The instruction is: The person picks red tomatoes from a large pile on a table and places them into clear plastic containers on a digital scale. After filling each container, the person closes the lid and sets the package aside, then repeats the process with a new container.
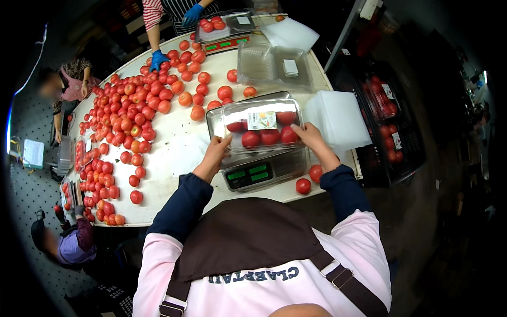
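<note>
Both of my hands hold a clear plastic clamshell box (233, 138) of tomatoes above a digital scale (249, 176). A label with writing (262, 120) lies on its lid. My left hand (217, 152) grips the near left corner, and my right hand (311, 138) grips the right side by a tomato. The box appears closed. The scale's green displays are lit; its platform is mostly hidden under the box. Two loose tomatoes (303, 186) sit by the scale's right end. Left of the box spreads a large heap of tomatoes (126, 99).
White foam sheets (336, 119) lie right of the box. An open clamshell (255, 61) with small labels (290, 67) is beyond it. A blue-gloved co-worker's hand (158, 60) touches the heap near a second scale (225, 44). Black crates (412, 154) with packed tomatoes stand at right. Two co-workers are at left.
</note>
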`<act>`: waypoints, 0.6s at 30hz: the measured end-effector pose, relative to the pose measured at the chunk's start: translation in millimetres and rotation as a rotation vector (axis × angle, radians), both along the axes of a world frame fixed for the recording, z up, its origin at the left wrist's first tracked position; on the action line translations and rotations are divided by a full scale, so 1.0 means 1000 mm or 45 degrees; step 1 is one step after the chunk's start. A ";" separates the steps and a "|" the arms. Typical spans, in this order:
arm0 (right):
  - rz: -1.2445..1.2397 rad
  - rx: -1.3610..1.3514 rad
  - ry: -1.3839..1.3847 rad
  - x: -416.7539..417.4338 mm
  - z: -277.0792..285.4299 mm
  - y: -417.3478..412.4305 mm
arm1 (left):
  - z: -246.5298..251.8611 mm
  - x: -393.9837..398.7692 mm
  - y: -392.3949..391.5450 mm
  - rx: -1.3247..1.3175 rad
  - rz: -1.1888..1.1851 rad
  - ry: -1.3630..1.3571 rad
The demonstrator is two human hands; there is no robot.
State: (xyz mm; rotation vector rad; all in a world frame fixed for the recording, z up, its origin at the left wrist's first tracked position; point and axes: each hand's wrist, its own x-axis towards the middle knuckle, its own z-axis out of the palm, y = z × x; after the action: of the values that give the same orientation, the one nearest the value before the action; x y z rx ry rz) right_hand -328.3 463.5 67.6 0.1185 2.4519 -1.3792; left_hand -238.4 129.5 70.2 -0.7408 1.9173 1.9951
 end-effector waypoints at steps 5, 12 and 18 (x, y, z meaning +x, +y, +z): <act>-0.243 -0.783 -0.228 0.014 -0.016 0.014 | 0.054 0.000 0.027 0.210 0.045 0.159; -0.547 -1.802 -0.385 0.077 0.029 0.074 | 0.120 0.000 0.071 0.237 -0.392 0.559; -1.050 -1.744 0.037 0.088 0.078 0.130 | 0.154 -0.005 0.100 0.498 -0.444 0.555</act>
State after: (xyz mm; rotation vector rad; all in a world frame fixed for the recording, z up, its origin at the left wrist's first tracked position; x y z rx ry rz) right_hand -239.8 593.5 145.3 0.7827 0.9380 -3.0054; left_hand -243.5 229.8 224.2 0.1310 1.6205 2.3153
